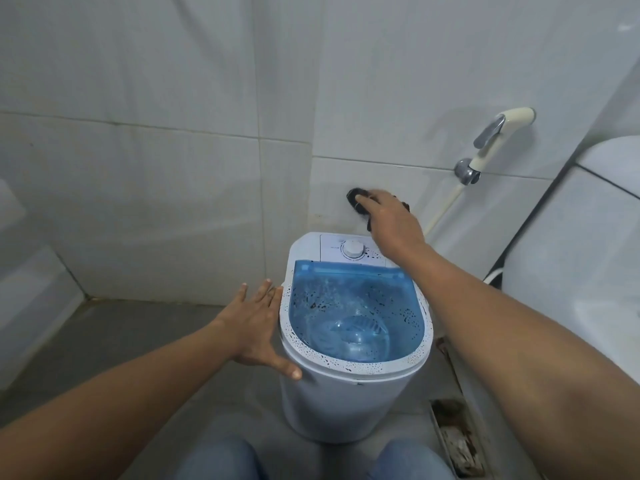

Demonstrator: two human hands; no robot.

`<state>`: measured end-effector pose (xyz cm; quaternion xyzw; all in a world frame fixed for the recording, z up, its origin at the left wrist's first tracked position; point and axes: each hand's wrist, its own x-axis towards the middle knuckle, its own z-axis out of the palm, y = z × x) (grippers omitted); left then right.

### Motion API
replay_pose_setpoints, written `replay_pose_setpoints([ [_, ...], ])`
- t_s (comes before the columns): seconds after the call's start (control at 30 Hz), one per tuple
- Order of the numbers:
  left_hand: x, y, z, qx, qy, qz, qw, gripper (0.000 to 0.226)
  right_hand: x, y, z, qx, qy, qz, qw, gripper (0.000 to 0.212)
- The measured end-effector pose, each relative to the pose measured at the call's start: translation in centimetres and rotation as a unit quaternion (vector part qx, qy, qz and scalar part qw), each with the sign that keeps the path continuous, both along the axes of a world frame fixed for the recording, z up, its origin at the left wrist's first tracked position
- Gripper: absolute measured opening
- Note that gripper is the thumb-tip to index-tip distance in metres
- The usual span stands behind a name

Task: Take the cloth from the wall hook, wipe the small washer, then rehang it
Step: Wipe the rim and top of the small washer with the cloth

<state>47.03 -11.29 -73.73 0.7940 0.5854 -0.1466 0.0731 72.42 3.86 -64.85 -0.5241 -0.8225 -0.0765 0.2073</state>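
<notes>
The small white washer [349, 396] stands on the floor in front of me, with a blue see-through lid [356, 306] and a white dial [353, 250] at its back. My left hand [258, 327] lies flat and open against the washer's left rim. My right hand [388, 220] reaches to the tiled wall above the washer and closes on a dark cloth [356, 199]. The cloth is pressed at the wall; the hook is hidden behind cloth and hand.
A cream bidet sprayer [498, 136] hangs on the wall to the right, its hose running down. A white toilet tank [581, 258] stands at the right. A dirty floor drain [453, 434] lies right of the washer. My knees are at the bottom edge.
</notes>
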Motion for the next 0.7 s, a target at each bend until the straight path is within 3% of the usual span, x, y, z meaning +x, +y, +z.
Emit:
replay_pose_setpoints([
  [0.07, -0.1, 0.0, 0.0, 0.002, 0.001, -0.006, 1.000, 0.160, -0.7, -0.6, -1.8, -0.064, -0.051, 0.048, 0.995, 0.043],
  [0.17, -0.1, 0.0, 0.2, 0.001, 0.004, -0.016, 1.000, 0.158, -1.5, -0.9, -4.8, -0.206, 0.015, 0.051, 0.977, 0.053],
  [0.33, -0.3, 0.0, 0.0, 0.005, 0.017, -0.016, 1.000, 0.160, -0.8, 0.0, -5.8, -0.216, 0.063, 0.032, 0.974, 0.053],
  [0.7, -0.1, -0.1, 0.0, 0.000, -0.006, 0.004, 1.000, 0.158, 0.2, -1.7, -6.3, -0.239, 0.091, -0.082, 0.963, 0.076],
])
